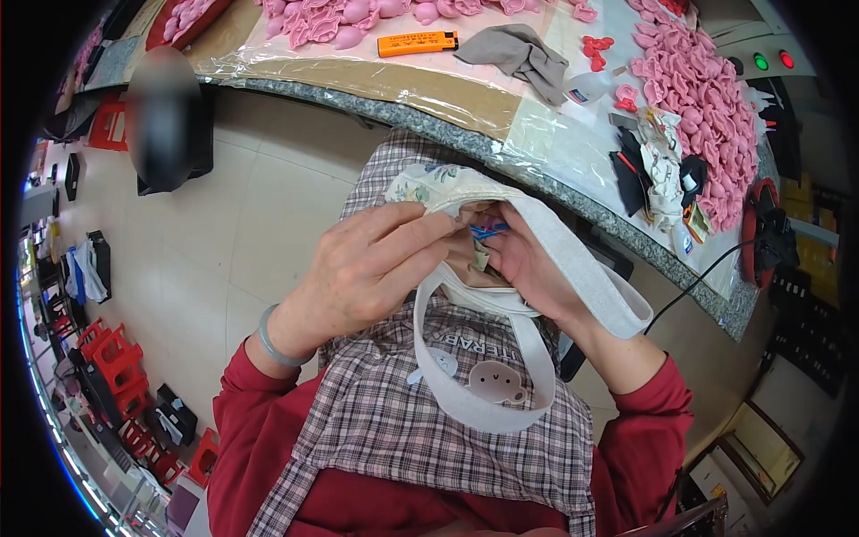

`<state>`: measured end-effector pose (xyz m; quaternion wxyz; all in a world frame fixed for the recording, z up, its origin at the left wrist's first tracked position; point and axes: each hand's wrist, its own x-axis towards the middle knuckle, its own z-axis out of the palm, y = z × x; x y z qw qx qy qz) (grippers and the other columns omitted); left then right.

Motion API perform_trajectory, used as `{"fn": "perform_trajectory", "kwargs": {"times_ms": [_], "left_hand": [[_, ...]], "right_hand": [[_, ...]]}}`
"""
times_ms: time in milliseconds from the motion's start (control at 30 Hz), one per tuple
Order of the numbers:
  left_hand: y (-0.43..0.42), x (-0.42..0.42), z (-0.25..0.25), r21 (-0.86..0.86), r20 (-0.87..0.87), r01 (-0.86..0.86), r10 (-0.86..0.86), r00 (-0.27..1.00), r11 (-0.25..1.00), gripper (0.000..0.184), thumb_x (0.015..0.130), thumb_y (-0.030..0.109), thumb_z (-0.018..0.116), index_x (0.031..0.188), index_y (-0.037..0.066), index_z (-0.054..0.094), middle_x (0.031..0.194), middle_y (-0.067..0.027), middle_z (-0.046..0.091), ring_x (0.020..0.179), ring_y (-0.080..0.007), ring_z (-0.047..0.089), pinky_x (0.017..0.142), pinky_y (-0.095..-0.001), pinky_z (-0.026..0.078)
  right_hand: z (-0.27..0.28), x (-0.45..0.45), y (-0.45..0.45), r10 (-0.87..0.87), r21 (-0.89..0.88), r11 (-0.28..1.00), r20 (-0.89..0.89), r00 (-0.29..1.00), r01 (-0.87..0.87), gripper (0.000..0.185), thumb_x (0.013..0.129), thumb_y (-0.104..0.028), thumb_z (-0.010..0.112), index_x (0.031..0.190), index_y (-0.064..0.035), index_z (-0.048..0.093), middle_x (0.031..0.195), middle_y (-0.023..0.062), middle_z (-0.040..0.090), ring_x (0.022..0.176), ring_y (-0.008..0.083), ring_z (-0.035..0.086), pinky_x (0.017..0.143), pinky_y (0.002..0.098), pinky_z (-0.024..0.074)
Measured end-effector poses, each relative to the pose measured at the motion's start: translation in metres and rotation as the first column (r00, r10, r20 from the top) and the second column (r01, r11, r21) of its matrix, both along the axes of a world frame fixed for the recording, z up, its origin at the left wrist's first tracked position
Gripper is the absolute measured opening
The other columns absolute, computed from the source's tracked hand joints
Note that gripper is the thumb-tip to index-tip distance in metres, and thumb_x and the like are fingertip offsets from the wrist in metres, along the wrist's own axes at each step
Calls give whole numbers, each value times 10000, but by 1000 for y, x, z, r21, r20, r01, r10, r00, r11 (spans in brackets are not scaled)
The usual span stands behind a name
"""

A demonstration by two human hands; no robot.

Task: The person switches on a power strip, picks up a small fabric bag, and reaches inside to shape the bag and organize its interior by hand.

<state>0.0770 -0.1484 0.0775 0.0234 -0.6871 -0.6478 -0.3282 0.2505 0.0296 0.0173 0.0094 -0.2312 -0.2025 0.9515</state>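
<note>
I see the cloth bag (422, 186) at the middle of the scene, above the lap and on the near side of the table (429, 118), its mouth open. The left hand (371, 255) comes in from the left, its thumb and fingers held narrow, seemingly pinching the bag's rim. The right hand (530, 264) reaches into the mouth from the right, fingers partly hidden beside a small blue item (489, 232); I can't tell whether they grip it. One pale strap (586, 264) loops over the right wrist, and another hangs nearer me across the checked apron (367, 394). Far on the table I make out an orange item (417, 44), a grey cloth (519, 55) just right of it, and heaped pink pieces (707, 107) along the right.
</note>
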Motion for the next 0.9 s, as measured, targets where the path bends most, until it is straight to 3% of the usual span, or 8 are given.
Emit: {"fn": "perform_trajectory", "kwargs": {"times_ms": [267,367,467,667,767,900], "left_hand": [[-1,-2,0,9,-16,-1,1,1000,1000,322,684,177,793,954,21,712,1112,-109,747,965,-322,730,735,-391,598],[-1,-2,0,5,-9,-5,5,1000,1000,319,684,175,787,953,21,712,1112,-109,749,963,-323,731,737,-392,599],[-3,-1,2,-11,3,-17,17,1000,1000,300,687,92,741,978,24,724,1169,-74,719,1005,-275,709,772,-375,607],[-3,0,5,-16,-6,-18,18,1000,1000,280,699,96,738,969,24,722,1162,-70,721,1006,-271,707,768,-371,605],[-2,-2,3,2,-22,-1,1,1000,1000,302,681,163,785,935,16,714,1115,-110,749,955,-319,733,734,-390,603],[-1,0,3,9,-23,3,-3,1000,1000,298,686,162,781,936,15,713,1114,-106,749,967,-316,730,742,-389,606]], "right_hand": [[-5,4,1,4,37,999,-16,1000,-4,449,1038,-269,669,1385,3,588,1359,151,654,1258,258,631,1127,420,495],[-6,5,0,32,56,998,-53,998,-29,396,1133,-214,453,1482,-33,500,1424,131,614,1290,256,604,1164,417,466],[3,3,1,64,35,997,-30,997,-63,394,1122,-185,458,1482,-27,497,1428,143,613,1320,276,594,1171,431,467],[0,4,0,43,48,998,-95,995,-39,405,1125,-191,454,1483,-6,487,1434,163,609,1321,276,596,1169,427,473],[-2,6,1,58,13,998,-106,993,-57,422,1134,-228,451,1490,-3,477,1440,167,600,1328,271,590,1181,408,459],[-4,7,4,69,23,997,-53,996,-68,451,1146,-289,431,1498,-8,463,1451,154,583,1324,259,583,1191,390,442]]}}
